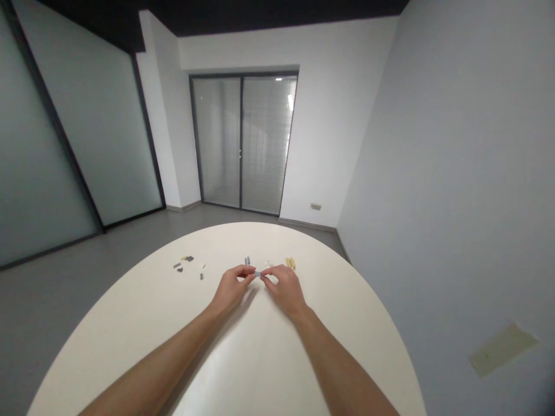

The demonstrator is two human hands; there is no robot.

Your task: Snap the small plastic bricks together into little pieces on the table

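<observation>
Over the middle of a round white table (234,352), my left hand (235,283) and my right hand (284,284) meet fingertip to fingertip. Between them is a small light grey-blue piece (257,274), which looks like a toy building brick. Thumb and fingers of each hand pinch one end of it, so much of its shape is hidden. Just beyond my left fingers lie grey pieces (247,260). Past my right hand are yellow pieces (290,263) and some white pieces (269,263), partly covered by my fingers.
Toward the table's left side several small dark grey pieces (189,259) are scattered, with a grey piece (202,276) nearer to me. A grey wall (455,173) runs along the right. Glass doors (241,144) stand behind the table, and frosted panels (87,115) are at left.
</observation>
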